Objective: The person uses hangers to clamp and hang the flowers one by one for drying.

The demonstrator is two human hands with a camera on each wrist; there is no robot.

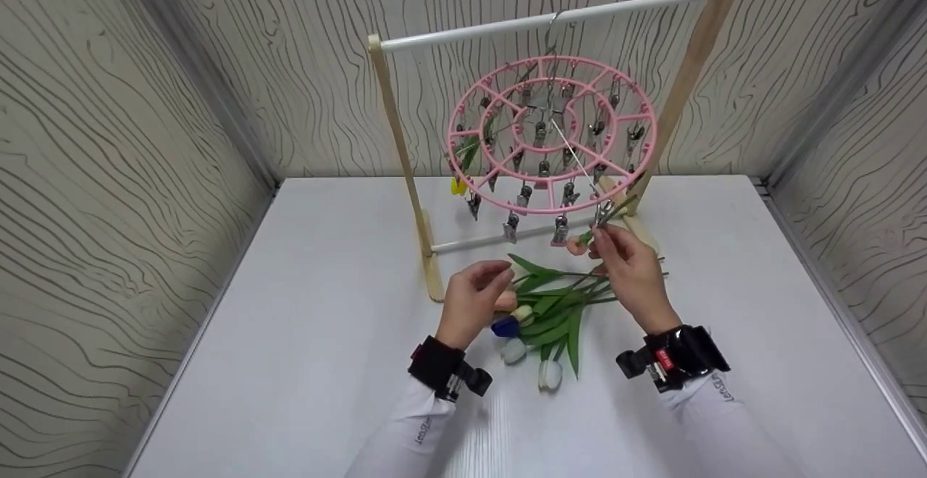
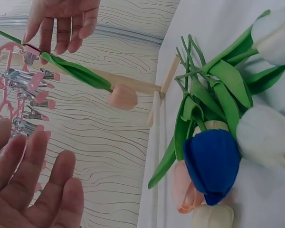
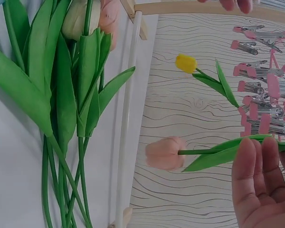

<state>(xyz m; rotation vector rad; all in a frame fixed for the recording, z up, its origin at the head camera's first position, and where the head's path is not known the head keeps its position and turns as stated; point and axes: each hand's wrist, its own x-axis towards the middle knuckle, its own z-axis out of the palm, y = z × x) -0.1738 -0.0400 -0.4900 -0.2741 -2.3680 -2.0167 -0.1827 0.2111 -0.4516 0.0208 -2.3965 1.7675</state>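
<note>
My right hand (image 1: 637,275) is raised at the front right rim of a pink round clip hanger (image 1: 550,206). Its thumb and fingers pinch the stem of a pink tulip (image 3: 164,153), close beside a metal clip (image 1: 603,211); the exact contact is partly hidden by the fingers. The tulip's head points away from the clip. My left hand (image 1: 471,304) hovers by the flower pile with relaxed fingers, holding nothing. Below, tulips lie on the table: a blue tulip (image 2: 212,164), a white tulip (image 1: 550,374), and others in pink and cream with green leaves (image 1: 550,326).
The hanger hooks over a white rod (image 1: 507,27) on a wooden stand (image 1: 397,137). Several metal clips dangle from its rings. A yellow tulip (image 3: 186,63) hangs at its left side. A lower white bar (image 1: 471,242) crosses behind the flowers on the white table (image 1: 326,362).
</note>
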